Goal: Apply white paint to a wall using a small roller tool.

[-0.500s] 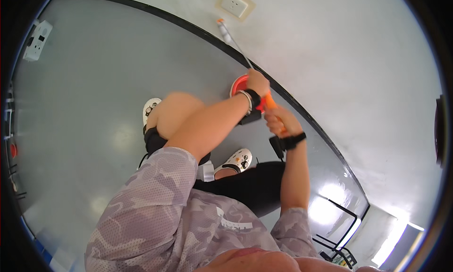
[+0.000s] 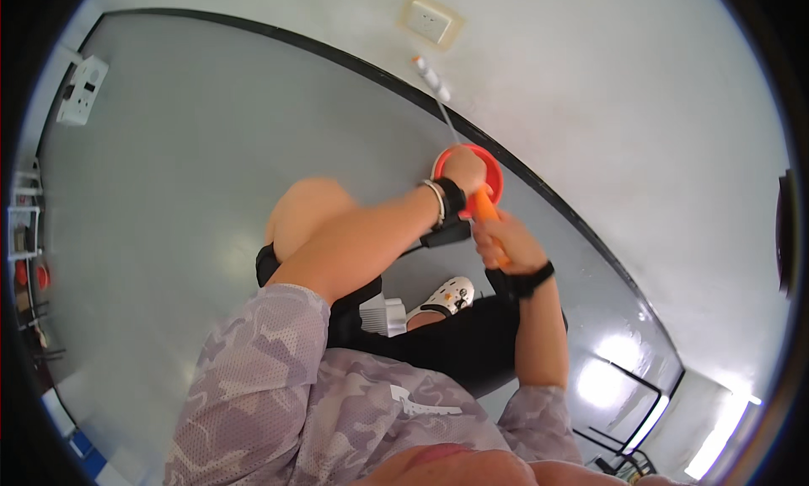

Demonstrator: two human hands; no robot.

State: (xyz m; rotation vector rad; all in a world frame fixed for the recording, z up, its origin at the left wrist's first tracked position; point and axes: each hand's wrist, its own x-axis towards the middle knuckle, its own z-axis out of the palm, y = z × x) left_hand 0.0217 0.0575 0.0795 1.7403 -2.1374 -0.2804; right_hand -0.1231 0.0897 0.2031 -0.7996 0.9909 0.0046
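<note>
Both my hands are closed on a small paint roller with a thin metal rod, an orange handle (image 2: 487, 209) and a white roller head (image 2: 432, 79) with an orange end. My left hand (image 2: 465, 169) wraps it farther up, where handle and rod meet. Lower on the handle is my right hand (image 2: 510, 241), a black band on its wrist. The roller head lies over the white wall (image 2: 573, 115), just above the black baseboard and below a wall socket (image 2: 430, 21); I cannot tell whether it touches. Beneath my left hand, a red bucket (image 2: 495, 176) is partly covered.
Grey floor (image 2: 168, 157) runs up to the curved-looking baseboard (image 2: 371, 64). A white socket box (image 2: 83, 90) is at the far left. My bent knee (image 2: 312, 204) and a white clog (image 2: 455, 295) are near the bucket. A black metal frame (image 2: 632, 385) stands at the right.
The roller head has shifted slightly right relative to the wall socket, both hands still on the handle. The whole view has moved a little, and the left clog has gone out of sight.
</note>
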